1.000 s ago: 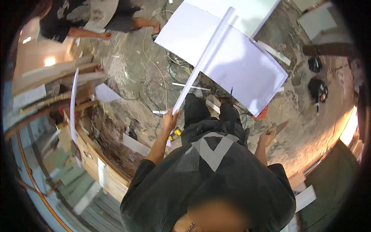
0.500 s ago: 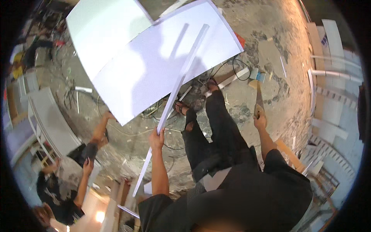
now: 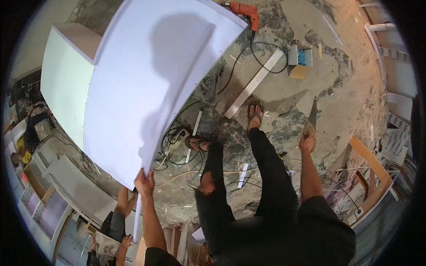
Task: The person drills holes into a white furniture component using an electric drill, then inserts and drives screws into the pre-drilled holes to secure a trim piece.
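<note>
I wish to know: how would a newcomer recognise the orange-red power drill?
Start at the large white board, upper left. Beside its upper-right corner lies the pistol-shaped, orange-red power drill. Its shape and colour separate it from the small open box with blue contents.

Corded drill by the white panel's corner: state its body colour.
The corded drill has an orange-red body, seen best in the head view.

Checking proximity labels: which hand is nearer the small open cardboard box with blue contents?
Right. The right hand, gripping a tan-handled handsaw, is below the box in the picture; the left hand, holding a long white strip, is farther off, lower left.
</note>
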Demonstrator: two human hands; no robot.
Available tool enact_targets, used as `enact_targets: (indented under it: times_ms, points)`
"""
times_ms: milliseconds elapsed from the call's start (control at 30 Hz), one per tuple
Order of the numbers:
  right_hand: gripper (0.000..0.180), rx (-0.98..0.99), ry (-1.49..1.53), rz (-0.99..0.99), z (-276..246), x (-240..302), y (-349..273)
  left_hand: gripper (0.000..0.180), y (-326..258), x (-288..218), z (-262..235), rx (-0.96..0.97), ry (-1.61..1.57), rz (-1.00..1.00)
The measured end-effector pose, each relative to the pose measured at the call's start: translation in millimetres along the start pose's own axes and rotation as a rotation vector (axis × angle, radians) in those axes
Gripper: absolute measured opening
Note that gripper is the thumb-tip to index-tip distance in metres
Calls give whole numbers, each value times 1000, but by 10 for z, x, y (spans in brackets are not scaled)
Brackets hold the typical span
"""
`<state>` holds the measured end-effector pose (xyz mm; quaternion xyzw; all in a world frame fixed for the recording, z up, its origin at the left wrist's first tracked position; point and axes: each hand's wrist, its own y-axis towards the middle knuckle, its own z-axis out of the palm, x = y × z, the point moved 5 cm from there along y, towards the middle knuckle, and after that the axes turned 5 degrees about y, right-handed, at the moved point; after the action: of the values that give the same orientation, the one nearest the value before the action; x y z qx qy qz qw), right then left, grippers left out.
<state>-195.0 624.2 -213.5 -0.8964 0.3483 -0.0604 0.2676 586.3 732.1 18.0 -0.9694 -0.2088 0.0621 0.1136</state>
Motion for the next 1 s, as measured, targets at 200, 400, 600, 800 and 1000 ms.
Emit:
enact_targets:
  times_ms: [200, 400, 600, 800, 1000]
  points:
    - [46, -80, 20, 63, 360, -234, 881, 30, 338, -116, 201, 34, -95, -135]
    - [50, -244, -75, 51, 513, -423, 1867, 43, 572, -241, 618, -12, -250, -25]
    - [62, -64, 106, 168, 1340, -268, 1903, 43, 584, -122, 749, -35, -55, 3]
    - [63, -157, -39, 164, 1639, -751, 2340, 48, 721, -188, 1172, -250, -46, 186]
    - [53, -526, 282, -428, 776, 1372, 2210, 43, 806, -203, 848, -205, 88, 126]
